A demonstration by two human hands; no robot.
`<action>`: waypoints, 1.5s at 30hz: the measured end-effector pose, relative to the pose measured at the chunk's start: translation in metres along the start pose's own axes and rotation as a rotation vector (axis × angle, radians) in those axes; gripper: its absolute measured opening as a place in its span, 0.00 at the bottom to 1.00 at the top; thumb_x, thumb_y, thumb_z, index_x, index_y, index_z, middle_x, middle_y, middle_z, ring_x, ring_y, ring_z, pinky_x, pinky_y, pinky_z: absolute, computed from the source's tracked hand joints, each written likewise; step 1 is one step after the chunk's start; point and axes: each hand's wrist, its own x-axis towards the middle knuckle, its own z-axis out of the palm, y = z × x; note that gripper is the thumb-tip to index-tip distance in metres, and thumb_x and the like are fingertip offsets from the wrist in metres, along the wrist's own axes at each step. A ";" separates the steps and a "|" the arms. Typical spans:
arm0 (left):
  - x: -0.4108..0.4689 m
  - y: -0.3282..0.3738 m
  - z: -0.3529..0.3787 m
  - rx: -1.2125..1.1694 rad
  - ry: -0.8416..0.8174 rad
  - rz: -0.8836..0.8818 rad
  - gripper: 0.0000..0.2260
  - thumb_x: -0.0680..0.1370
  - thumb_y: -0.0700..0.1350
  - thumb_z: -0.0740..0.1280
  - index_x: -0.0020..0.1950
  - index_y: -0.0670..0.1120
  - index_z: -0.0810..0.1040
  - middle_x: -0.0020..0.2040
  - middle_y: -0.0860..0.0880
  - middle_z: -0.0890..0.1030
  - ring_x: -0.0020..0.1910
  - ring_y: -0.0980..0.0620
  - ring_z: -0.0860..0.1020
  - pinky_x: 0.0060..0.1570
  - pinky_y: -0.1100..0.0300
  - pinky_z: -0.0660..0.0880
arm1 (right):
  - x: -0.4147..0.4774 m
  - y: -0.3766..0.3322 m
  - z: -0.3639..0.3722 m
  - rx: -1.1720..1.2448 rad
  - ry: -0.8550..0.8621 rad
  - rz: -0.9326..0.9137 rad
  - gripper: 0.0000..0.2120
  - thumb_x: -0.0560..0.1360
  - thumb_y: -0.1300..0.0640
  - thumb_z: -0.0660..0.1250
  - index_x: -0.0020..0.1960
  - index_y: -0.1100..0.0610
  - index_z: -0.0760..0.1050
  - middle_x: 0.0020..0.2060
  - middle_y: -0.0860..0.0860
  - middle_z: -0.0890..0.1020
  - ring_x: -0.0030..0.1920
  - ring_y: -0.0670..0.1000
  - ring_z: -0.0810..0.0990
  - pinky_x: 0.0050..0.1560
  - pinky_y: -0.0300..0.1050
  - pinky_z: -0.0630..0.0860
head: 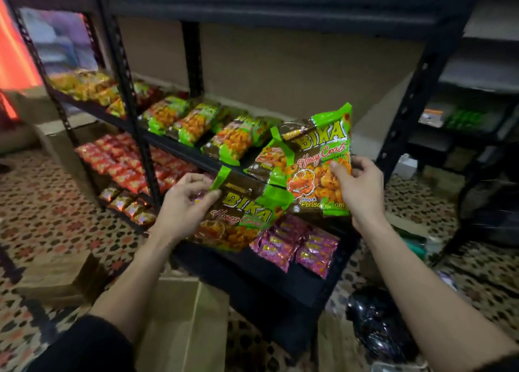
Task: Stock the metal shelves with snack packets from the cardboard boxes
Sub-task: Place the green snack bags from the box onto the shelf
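My right hand [358,187] grips a green and brown Bika Honey Crab packet [317,161] by its right edge and holds it upright in front of the black metal shelf [179,147]. Behind this packet another packet of the same kind [266,161] shows partly. My left hand [186,203] pinches the upper left corner of a second Bika packet [241,217], tilted, below the middle shelf level. Several like packets [196,121] lie in a row on the middle shelf. An open cardboard box [182,324] stands below, between my arms.
Red packets [120,161] fill the lower left shelf, pink packets [297,245] lie on the lower right board, yellow ones [84,85] on the left shelf. Another cardboard box [61,279] sits on the patterned carpet at left. A black plastic bag [376,321] lies at right. A second rack [471,104] stands right.
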 end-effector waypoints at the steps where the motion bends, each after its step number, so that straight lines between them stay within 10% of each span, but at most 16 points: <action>1: 0.011 0.009 0.005 -0.020 0.023 0.040 0.04 0.77 0.46 0.71 0.46 0.55 0.82 0.51 0.55 0.79 0.50 0.63 0.77 0.50 0.67 0.73 | 0.006 0.002 -0.005 -0.001 0.031 -0.008 0.23 0.64 0.37 0.73 0.53 0.49 0.77 0.42 0.49 0.86 0.43 0.53 0.87 0.48 0.61 0.83; 6: 0.059 0.036 0.027 -0.196 0.095 0.035 0.06 0.81 0.48 0.66 0.48 0.48 0.80 0.43 0.51 0.84 0.43 0.50 0.82 0.45 0.50 0.80 | 0.011 0.000 -0.002 -0.137 0.103 -0.052 0.13 0.79 0.48 0.68 0.60 0.51 0.74 0.42 0.40 0.78 0.44 0.45 0.80 0.50 0.44 0.76; 9: 0.093 0.048 0.039 -0.202 0.163 0.082 0.06 0.81 0.48 0.66 0.52 0.47 0.80 0.44 0.57 0.82 0.43 0.60 0.81 0.47 0.54 0.81 | 0.019 0.008 0.008 -0.164 0.134 -0.084 0.09 0.81 0.51 0.65 0.59 0.50 0.69 0.40 0.36 0.73 0.40 0.38 0.75 0.42 0.38 0.72; 15: 0.179 0.054 0.055 -0.242 0.187 0.168 0.05 0.82 0.48 0.64 0.50 0.48 0.78 0.45 0.50 0.83 0.46 0.50 0.82 0.47 0.49 0.80 | 0.069 0.006 0.035 -0.139 0.380 -0.048 0.09 0.82 0.49 0.62 0.56 0.54 0.72 0.45 0.48 0.79 0.47 0.50 0.76 0.44 0.43 0.66; 21: 0.260 0.046 0.066 -0.316 0.244 0.159 0.06 0.82 0.48 0.63 0.49 0.48 0.77 0.43 0.53 0.82 0.42 0.56 0.80 0.39 0.65 0.76 | 0.128 0.020 0.048 -0.149 0.600 -0.017 0.08 0.82 0.48 0.62 0.52 0.52 0.74 0.43 0.49 0.81 0.43 0.51 0.80 0.41 0.46 0.74; 27: 0.312 0.028 0.091 -0.513 0.150 0.050 0.10 0.81 0.48 0.66 0.40 0.50 0.75 0.40 0.52 0.82 0.38 0.56 0.79 0.37 0.60 0.74 | 0.165 0.031 0.044 -0.296 0.734 0.116 0.21 0.81 0.50 0.65 0.71 0.53 0.66 0.51 0.52 0.80 0.55 0.56 0.77 0.50 0.48 0.67; 45: 0.388 0.003 0.149 -0.893 -0.076 -0.155 0.04 0.78 0.43 0.69 0.44 0.45 0.81 0.39 0.45 0.83 0.36 0.49 0.83 0.36 0.56 0.78 | 0.232 0.067 0.036 -1.152 0.544 0.307 0.21 0.80 0.47 0.64 0.67 0.58 0.71 0.65 0.60 0.74 0.66 0.62 0.71 0.65 0.55 0.68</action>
